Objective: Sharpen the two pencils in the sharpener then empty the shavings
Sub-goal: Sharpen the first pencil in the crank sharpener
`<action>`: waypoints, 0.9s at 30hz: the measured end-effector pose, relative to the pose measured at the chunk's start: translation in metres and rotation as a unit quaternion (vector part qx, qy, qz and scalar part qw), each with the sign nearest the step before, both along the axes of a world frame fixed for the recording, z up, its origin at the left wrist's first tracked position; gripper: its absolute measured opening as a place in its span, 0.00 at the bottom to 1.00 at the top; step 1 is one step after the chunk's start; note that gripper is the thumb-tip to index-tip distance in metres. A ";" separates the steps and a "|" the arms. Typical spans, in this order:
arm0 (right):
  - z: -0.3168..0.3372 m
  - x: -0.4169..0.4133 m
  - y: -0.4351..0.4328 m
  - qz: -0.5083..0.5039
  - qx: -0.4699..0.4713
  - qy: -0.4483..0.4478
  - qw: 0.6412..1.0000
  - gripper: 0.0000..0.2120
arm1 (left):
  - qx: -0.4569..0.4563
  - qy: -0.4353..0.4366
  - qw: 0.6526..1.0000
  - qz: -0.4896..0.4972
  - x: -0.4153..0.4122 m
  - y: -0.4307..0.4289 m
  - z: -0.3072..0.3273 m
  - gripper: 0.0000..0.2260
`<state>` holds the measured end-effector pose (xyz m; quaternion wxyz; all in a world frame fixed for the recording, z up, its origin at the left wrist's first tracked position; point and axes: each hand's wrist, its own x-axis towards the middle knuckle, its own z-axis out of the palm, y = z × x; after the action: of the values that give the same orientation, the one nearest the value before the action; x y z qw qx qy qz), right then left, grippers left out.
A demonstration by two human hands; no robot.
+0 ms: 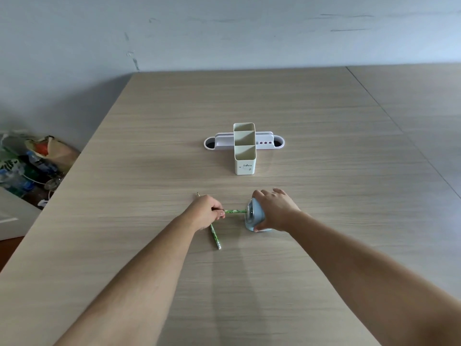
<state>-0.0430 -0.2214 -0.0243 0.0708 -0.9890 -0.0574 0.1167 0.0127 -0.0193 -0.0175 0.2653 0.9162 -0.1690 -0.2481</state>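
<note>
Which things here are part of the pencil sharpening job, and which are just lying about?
Part of the job: sharpener, held by right hand; pencil pushed into it by left hand; second pencil on the table.
Lying about: desk organiser; bags on the floor.

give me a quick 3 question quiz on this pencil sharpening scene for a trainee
1. True or false: the left hand holds a green pencil with its far end at the blue sharpener.
2. Where is the second pencil? A) in the cream holder B) flat on the table, partly under the left hand C) in the right hand
3. Fill in: the right hand rests on the ____.

Key
1. True.
2. B. It lies on the table; the cream holder looks empty.
3. Sharpener.
</note>
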 end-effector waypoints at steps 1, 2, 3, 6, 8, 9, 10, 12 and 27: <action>0.000 0.000 0.001 -0.002 0.000 -0.001 1.000 0.37 | -0.005 -0.005 1.000 0.003 -0.001 0.000 0.000 0.08; 0.001 0.000 0.001 -0.005 0.002 -0.002 1.000 0.37 | -0.007 -0.010 1.000 0.004 -0.001 0.001 0.000 0.08; 0.002 0.000 0.001 -0.009 0.004 0.001 1.000 0.37 | -0.003 -0.015 1.000 0.002 0.000 0.001 0.000 0.08; 0.006 0.000 0.000 0.001 0.016 0.025 1.000 0.44 | 0.054 -0.027 0.997 -0.036 0.001 -0.004 0.004 0.10; 0.014 0.000 -0.010 -0.012 0.046 0.077 0.996 0.55 | 0.102 -0.021 0.991 -0.084 0.002 -0.012 0.008 0.23; 0.019 -0.001 -0.019 -0.036 0.066 0.104 0.992 0.58 | 0.124 -0.019 0.986 -0.111 0.001 -0.017 0.011 0.34; 0.022 -0.002 -0.032 -0.066 0.082 0.126 0.986 0.59 | 0.145 -0.024 0.980 -0.135 0.001 -0.024 0.015 0.43; 0.023 -0.008 -0.056 -0.112 0.090 0.155 0.977 0.56 | 0.178 -0.070 0.967 -0.167 -0.002 -0.038 0.022 0.52; 0.000 -0.040 -0.061 -0.109 0.200 0.188 0.955 0.08 | 0.165 -0.188 0.957 -0.145 -0.030 -0.114 0.000 0.26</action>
<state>-0.0830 -0.2821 -0.0246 0.2894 -0.9150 0.0432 0.2778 -0.0171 -0.1332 -0.0173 0.0355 0.9429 -0.3037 -0.1319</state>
